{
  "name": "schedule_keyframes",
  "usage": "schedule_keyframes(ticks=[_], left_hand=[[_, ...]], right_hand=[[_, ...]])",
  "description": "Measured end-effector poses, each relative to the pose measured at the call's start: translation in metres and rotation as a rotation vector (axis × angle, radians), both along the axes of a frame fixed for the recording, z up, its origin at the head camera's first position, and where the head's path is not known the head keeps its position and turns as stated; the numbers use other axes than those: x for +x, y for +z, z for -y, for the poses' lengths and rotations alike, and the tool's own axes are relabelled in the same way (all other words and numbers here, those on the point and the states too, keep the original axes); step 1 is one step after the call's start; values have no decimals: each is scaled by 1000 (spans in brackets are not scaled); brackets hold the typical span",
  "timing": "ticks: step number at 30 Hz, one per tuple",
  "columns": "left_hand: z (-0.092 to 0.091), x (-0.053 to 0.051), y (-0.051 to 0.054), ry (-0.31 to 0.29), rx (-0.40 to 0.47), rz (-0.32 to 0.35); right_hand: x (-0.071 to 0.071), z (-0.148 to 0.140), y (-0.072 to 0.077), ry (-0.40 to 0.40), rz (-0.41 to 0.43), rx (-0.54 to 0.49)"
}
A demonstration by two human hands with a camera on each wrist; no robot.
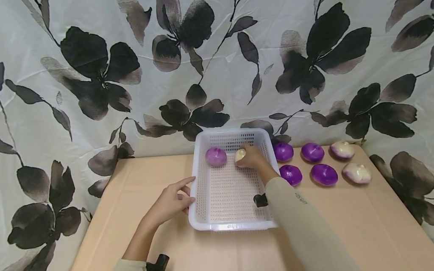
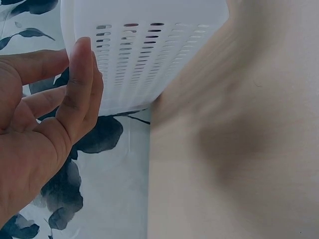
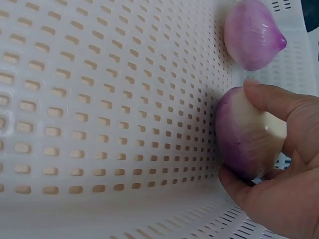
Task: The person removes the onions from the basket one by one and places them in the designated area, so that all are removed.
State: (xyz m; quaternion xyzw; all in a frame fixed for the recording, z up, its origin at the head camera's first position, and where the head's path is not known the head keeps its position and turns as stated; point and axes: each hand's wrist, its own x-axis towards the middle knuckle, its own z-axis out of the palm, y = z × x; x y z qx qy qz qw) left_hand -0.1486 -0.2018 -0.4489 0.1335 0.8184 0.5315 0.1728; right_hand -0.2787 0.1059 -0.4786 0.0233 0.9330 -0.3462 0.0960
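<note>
A white perforated plastic basket stands on the table, a smooth purple onion inside at the far left. My right hand reaches in over the right wall and holds a purple-and-cream turnip against the basket floor, thumb on one side and fingers on the other. In the right wrist view the onion lies just beyond the thumb, its pointed tip showing. At the left rim, my left hand pinches the edge between thumb and fingers. The left wrist view shows its fingertips against the outer slotted wall.
Right of the basket, several purple onions lie in two rows. Two white-and-purple turnips sit at the rows' right end. A floral cloth hangs behind the wooden table, close to the basket's far side.
</note>
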Motion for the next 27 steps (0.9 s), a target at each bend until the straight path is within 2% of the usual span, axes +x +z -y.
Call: schedule_keyframes(ticks=[17,22,27], left_hand=[[-2,3,3,1,8,15],[-1,3,3,-1,4,11],[0,2,3,-1,-3,3]], right_hand=[[0,-4,-2,-35,48,-78],[2,-6,8,-5,51,-135],[4,-9,24,28,56,-189]])
